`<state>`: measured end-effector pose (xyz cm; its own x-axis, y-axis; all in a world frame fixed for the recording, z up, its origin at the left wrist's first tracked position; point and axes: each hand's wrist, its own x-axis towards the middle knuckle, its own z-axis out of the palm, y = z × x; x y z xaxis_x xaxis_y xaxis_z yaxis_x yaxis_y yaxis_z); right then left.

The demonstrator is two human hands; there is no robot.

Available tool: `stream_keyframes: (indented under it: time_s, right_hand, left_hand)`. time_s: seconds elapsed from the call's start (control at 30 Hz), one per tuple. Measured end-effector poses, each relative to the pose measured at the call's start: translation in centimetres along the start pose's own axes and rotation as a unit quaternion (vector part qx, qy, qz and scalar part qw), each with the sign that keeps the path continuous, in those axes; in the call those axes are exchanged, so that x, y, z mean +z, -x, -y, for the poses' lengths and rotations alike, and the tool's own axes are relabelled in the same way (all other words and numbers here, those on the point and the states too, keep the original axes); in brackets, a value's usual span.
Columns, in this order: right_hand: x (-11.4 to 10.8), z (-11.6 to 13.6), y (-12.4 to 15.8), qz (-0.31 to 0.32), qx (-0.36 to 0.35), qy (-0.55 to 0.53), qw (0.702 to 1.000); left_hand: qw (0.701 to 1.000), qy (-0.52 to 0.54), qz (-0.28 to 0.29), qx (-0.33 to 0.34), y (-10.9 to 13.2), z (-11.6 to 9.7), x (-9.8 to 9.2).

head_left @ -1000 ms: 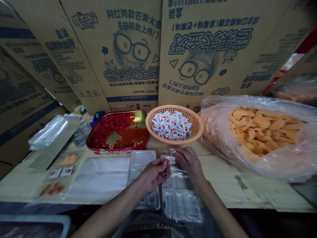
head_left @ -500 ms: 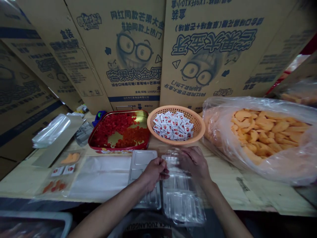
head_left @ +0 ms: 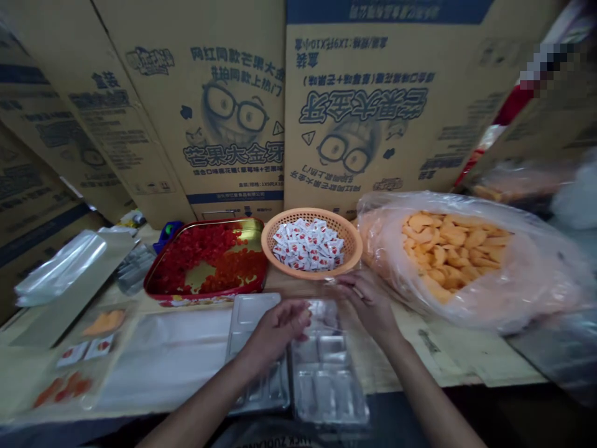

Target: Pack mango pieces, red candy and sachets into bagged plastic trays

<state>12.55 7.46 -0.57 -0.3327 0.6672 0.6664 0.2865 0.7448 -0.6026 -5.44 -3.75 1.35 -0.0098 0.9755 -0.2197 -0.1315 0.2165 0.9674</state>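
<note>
My left hand [head_left: 282, 330] is curled, its fingertips beside the upper part of a stack of clear compartment trays [head_left: 329, 392]. Whatever lies between those fingers is too small or hidden to make out. My right hand [head_left: 368, 305] pinches the far edge of a thin clear plastic tray [head_left: 332, 281], blurred and nearly see-through, just in front of the basket. Under my left wrist and forearm lies a second compartment tray stack [head_left: 256, 305], greyish and partly covered.
An orange basket [head_left: 357, 252] holds small white printed sachets. Left of it, a red tin [head_left: 153, 292] contains red and orange candies. A large plastic bag [head_left: 377, 249] of orange pieces sits right. Clear film [head_left: 163, 348] and a filled tray [head_left: 77, 379] lie left. Cardboard boxes [head_left: 354, 56] stand behind.
The view has turned somewhat to the right, so the table's things appear further left. My left hand's fingers have loosened slightly. My right hand's fingertips are further from the left hand.
</note>
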Motion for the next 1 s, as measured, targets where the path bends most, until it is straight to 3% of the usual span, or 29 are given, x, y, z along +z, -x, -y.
stream_keyframes:
  time_s: [0.07, 0.17, 0.23, 0.3, 0.33, 0.37, 0.43, 0.57, 0.7, 0.77, 0.87, 0.93, 1.0]
  right_hand:
    - [0.0, 1.0, -0.1, 0.017, -0.017, 0.002, 1.000]
    - [-1.2, 1.4, -0.9, -0.003, -0.016, 0.041, 0.999]
    - [-3.3, 0.4, -2.1, -0.068, 0.041, 0.105, 0.991]
    - [-6.3, -1.4, -3.6, -0.113, 0.150, 0.208, 0.960]
    - [-7.9, -2.5, -4.3, -0.106, 0.212, 0.272, 0.933]
    - [-9.4, -3.6, -4.9, -0.056, 0.273, 0.336, 0.900]
    - [-11.8, -5.5, -5.5, 0.012, 0.329, 0.367, 0.870]
    - [-13.3, -6.8, -4.5, 0.120, 0.375, 0.353, 0.849]
    - [-12.7, -6.8, -2.7, 0.137, 0.374, 0.360, 0.844]
    - [-12.6, -7.0, -2.3, 0.094, 0.364, 0.361, 0.854]
    - [-13.0, -7.0, -2.2, -0.066, 0.324, 0.331, 0.884]
    - [-13.0, -6.2, -2.5, -0.179, 0.289, 0.274, 0.900]
    - [-12.3, -4.5, -2.9, -0.224, 0.261, 0.178, 0.922]
  left_hand:
    - [0.993, 0.087, 0.073, -0.045, 0.2, -0.1, 1.2]
    - [0.981, 0.152, 0.075, -0.092, -0.2, 0.2, 2.2]
    - [0.978, 0.173, 0.045, -0.112, -0.6, 0.2, 2.3]
    - [0.975, 0.186, 0.029, -0.122, -1.0, -0.1, 2.1]
    - [0.973, 0.191, 0.026, -0.124, -1.1, -0.3, 1.9]
    - [0.972, 0.196, 0.025, -0.126, -1.2, -0.5, 1.8]
    - [0.971, 0.203, 0.022, -0.126, -1.3, -0.8, 1.6]
    - [0.967, 0.225, 0.041, -0.113, -1.8, -1.0, 1.8]
    - [0.962, 0.253, 0.064, -0.083, -2.7, -0.4, 1.9]
    - [0.959, 0.265, 0.062, -0.077, -3.0, -0.1, 1.7]
    - [0.957, 0.275, 0.061, -0.075, -3.2, 0.1, 1.4]
    - [0.957, 0.274, 0.061, -0.075, -3.2, 0.0, 1.4]
    - [0.959, 0.268, 0.053, -0.080, -3.1, -0.1, 1.6]
